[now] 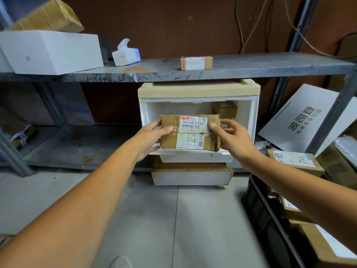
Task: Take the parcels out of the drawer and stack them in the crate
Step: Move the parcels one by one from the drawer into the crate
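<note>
Both hands grip one creased brown cardboard parcel [190, 132] with white printed labels: my left hand [148, 138] curls round its left end, my right hand [231, 138] pinches its right end, holding it over the pulled-out white plastic drawer [195, 158]. Behind it, far right inside the white cabinet [199, 99], sits a smaller cardboard parcel [224, 109]. Near right, the black ribbed crate [257, 206] holds more labelled cardboard boxes [318, 246].

Dim, soft light; edges bowed.
</note>
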